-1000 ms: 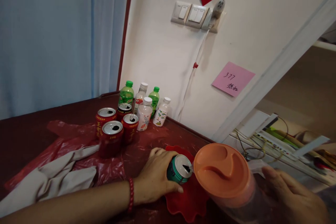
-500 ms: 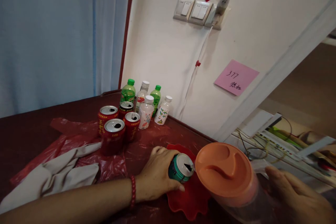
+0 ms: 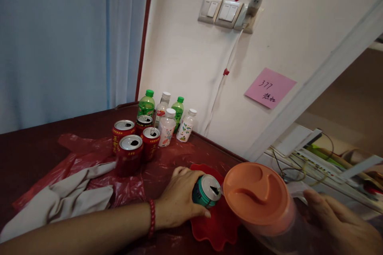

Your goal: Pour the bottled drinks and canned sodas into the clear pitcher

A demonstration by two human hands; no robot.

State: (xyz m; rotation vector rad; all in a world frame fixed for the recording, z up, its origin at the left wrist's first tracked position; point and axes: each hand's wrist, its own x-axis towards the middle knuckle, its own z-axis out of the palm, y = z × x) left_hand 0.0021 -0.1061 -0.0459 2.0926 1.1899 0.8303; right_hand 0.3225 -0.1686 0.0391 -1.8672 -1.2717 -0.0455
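Note:
My left hand (image 3: 181, 197) is wrapped round a green drink can (image 3: 206, 191), whose opened top faces up and toward the right. Below the can lies a red dish with a wavy rim (image 3: 214, 231). My right hand (image 3: 341, 219) grips the handle of a clear pitcher (image 3: 278, 235) with an orange lid (image 3: 255, 193). The pitcher leans left, its spout right at the can's opening. Whether liquid is flowing cannot be made out. The lower part of the pitcher is blurred and cut off by the frame.
Several opened red cans (image 3: 130, 155) stand on the dark red table, with white-capped bottles (image 3: 167, 127) and green-capped bottles (image 3: 146, 105) behind them. A grey cloth (image 3: 68, 193) lies on a red plastic bag (image 3: 83, 147). Along the wall hangs a white cord (image 3: 218, 91).
Almost nothing differs. Both hands, the can and the tilted pitcher hold nearly the same places, with only a very slight shift of the whole view.

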